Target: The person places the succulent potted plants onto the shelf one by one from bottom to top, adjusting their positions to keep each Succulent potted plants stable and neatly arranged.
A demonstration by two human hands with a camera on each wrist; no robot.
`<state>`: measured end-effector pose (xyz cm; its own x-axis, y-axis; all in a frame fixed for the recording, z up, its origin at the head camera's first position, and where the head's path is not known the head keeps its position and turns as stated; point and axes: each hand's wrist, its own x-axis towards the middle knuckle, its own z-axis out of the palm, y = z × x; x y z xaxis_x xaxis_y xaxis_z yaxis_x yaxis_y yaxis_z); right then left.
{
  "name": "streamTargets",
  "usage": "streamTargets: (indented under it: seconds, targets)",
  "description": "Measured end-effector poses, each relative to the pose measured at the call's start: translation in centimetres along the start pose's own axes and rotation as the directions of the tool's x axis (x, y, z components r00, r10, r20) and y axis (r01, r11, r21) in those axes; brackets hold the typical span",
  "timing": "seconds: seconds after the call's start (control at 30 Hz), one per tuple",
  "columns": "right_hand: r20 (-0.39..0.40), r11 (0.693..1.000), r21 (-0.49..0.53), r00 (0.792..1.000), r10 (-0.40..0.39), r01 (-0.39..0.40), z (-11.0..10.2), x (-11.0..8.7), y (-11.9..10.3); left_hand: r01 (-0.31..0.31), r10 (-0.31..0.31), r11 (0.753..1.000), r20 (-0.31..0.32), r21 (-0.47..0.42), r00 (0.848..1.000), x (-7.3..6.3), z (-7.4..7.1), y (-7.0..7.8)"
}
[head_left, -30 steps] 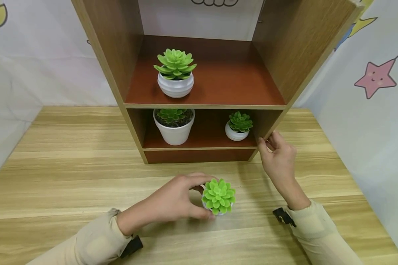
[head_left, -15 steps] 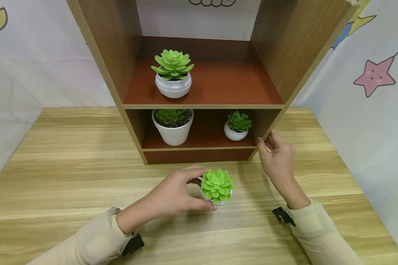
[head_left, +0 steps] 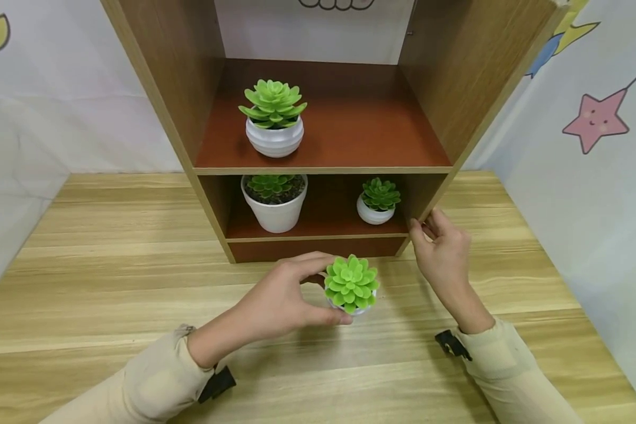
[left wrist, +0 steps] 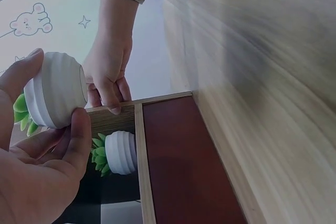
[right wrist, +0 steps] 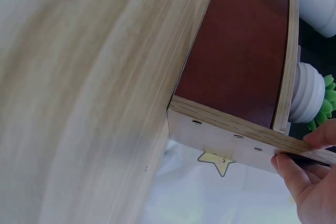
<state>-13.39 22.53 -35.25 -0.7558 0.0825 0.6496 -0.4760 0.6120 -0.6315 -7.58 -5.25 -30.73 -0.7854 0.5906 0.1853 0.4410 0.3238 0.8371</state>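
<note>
My left hand (head_left: pixel 278 300) holds a small potted succulent (head_left: pixel 351 282) in front of the shelf unit, thumb and fingers on either side. In the left wrist view its white ribbed pot (left wrist: pixel 60 90) shows from below, off the tabletop. My right hand (head_left: pixel 445 259) grips the front edge of the shelf unit's right side panel (right wrist: pixel 226 129), thumb on the inner face and fingers outside. The wooden shelf unit (head_left: pixel 360 132) has reddish-brown boards. On its lower board stand a larger white potted succulent (head_left: pixel 275 215) at left and a small one (head_left: pixel 376 215) at right.
Another potted succulent (head_left: pixel 274 138) stands on the middle board, left of centre. The unit rests on a wood-grain table (head_left: pixel 111 265). Behind and beside it hangs a white cloth (head_left: pixel 599 194) printed with cartoon figures.
My left hand has lifted the potted succulent and carried it toward the shelf unit. The right hand keeps its grip on the side panel. The head view has shifted slightly.
</note>
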Motion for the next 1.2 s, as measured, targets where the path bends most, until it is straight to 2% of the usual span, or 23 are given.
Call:
streamTargets:
  seconds: [0.13, 0.4, 0.63, 0.9, 1.2]
  targets:
    - [-0.001, 1.0, -0.006, 1.0, -0.001, 0.001, 0.0, 0.0, 0.0, -0.014, 0.014, 1.0, -0.006, -0.002, 1.0, 0.2, -0.1, 0.2]
    - [0.002, 1.0, -0.005, 1.0, 0.004, -0.004, 0.0, 0.0, -0.1, -0.004, 0.006, 0.999, -0.035, 0.047, 0.999, 0.4, -0.3, 0.5]
    - [0.001, 1.0, 0.012, 1.0, 0.007, -0.007, 0.0, 0.0, -0.1, -0.02, 0.021, 0.999, -0.047, 0.027, 0.999, 0.6, -0.5, 0.8]
    - [-0.006, 1.0, 0.016, 1.0, 0.006, -0.006, 0.1, -0.1, 0.0, -0.011, 0.015, 0.998, -0.069, 0.055, 0.998, 0.7, -0.7, 1.2]
    - [-0.008, 1.0, 0.022, 1.0, -0.002, 0.002, 0.0, -0.1, 0.1, -0.034, 0.039, 0.998, -0.079, 0.058, 0.996, 1.0, -1.0, 1.5]
